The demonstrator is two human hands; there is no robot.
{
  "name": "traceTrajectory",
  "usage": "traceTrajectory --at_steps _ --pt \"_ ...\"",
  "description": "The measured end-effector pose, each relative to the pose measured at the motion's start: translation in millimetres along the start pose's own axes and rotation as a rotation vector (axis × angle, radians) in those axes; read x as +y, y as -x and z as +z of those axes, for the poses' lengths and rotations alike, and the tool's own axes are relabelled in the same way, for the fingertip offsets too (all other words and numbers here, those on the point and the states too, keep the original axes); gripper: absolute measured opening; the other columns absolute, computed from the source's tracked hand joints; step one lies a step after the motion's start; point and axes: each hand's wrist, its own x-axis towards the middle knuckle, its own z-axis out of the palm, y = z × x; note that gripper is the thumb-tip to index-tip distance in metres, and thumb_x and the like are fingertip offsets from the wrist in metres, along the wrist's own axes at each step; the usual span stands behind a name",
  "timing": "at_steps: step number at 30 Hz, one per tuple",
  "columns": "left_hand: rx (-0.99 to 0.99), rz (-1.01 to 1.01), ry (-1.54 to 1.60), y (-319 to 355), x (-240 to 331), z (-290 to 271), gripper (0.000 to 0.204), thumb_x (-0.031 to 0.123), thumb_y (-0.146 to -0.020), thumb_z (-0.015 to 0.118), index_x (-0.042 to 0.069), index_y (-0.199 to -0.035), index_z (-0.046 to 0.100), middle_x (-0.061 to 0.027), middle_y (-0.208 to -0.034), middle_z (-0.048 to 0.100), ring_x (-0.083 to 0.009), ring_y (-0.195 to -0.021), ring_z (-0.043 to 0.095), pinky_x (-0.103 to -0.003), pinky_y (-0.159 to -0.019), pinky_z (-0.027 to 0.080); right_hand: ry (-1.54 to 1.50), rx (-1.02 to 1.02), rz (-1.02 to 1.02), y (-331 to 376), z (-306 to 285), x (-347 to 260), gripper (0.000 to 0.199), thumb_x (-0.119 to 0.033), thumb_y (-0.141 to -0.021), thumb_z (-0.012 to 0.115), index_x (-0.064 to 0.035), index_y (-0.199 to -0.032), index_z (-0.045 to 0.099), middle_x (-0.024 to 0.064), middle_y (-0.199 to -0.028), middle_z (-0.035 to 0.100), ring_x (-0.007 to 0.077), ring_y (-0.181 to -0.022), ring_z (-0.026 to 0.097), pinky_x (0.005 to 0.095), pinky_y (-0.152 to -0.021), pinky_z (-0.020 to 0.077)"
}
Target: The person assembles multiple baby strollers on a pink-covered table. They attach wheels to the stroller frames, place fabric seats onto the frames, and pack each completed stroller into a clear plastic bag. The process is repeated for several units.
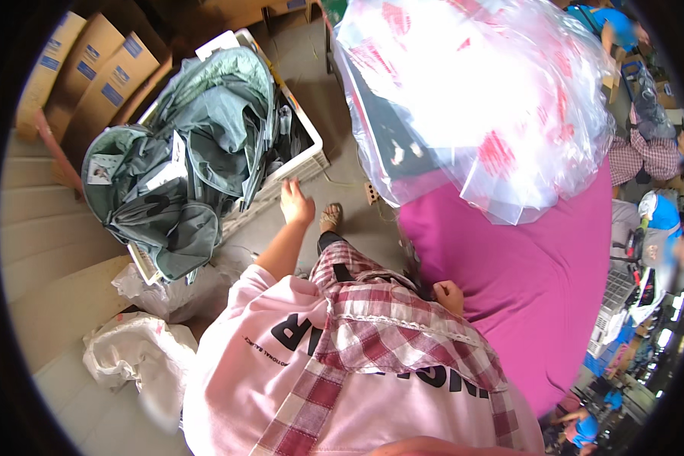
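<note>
Currently my left hand (pixel 297 204) hangs spread beside the crate (pixel 309 157); my right hand (pixel 448 296) curls by the purple cloth (pixel 524 289), contents unclear.

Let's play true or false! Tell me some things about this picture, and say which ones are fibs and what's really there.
1. The left hand is near the white crate. True.
2. The crate is empty. False: green fabric items are heaped in it.
3. The big cloth is yellow. False: the cloth is magenta.
4. Clear plastic lies partly over the cloth. True.
5. The right hand is over the crate. False: the right hand is beside the cloth.
</note>
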Motion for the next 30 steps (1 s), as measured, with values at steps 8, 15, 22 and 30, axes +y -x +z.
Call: traceTrajectory --at_steps 8,15,22,30 --pt "0.147 -0.077 0.124 -230.5 -47.3 7.0 0.057 0.018 -0.078 0.072 0.007 -0.13 0.05 -0.022 -0.127 0.053 -0.0437 -0.119 0.052 -0.051 -0.102 0.044 0.207 -0.08 0.261 -13.0 53.4 -63.1 0.018 -0.02 -0.091 0.07 -0.0021 -0.096 0.072 0.0082 -0.078 0.072 0.0124 -0.069 0.066 0.0295 -0.064 0.0501" --pt "-0.138 -0.276 -0.029 -263.1 -58.0 -8.2 0.056 0.017 -0.083 0.062 0.013 -0.135 0.041 -0.019 -0.122 0.064 -0.0437 -0.113 0.061 -0.054 -0.098 0.046 0.293 -0.123 0.35 4.3 57.2 -63.5 0.019 -0.019 -0.093 0.069 -0.0025 -0.101 0.071 0.0071 -0.079 0.072 0.0113 -0.07 0.065 0.0282 -0.065 0.0499" --pt "-0.031 -0.074 -0.149 -216.4 -42.8 -78.3 0.034 0.007 -0.081 0.054 0.007 -0.115 0.054 -0.0214 -0.124 0.058 -0.0422 -0.117 0.057 -0.053 -0.098 0.045 0.115 -0.113 0.26 14.9 59.9 -11.1 0.021 -0.022 -0.093 0.07 -0.0031 -0.102 0.071 0.008 -0.082 0.072 0.0115 -0.073 0.064 0.0283 -0.066 0.0499" --pt "-0.019 0.137 0.946 -69.5 91.7 -233.8 0.029 -0.003 -0.085 0.051 -0.005 -0.113 0.045 -0.0171 -0.089 0.061 -0.0271 -0.071 0.067 -0.035 -0.064 0.055 0.021 -0.081 0.089 36.0 57.7 24.9 0.025 -0.026 -0.091 0.07 -0.003 -0.101 0.072 0.0087 -0.081 0.071 0.0135 -0.073 0.065 0.0313 -0.066 0.0506"
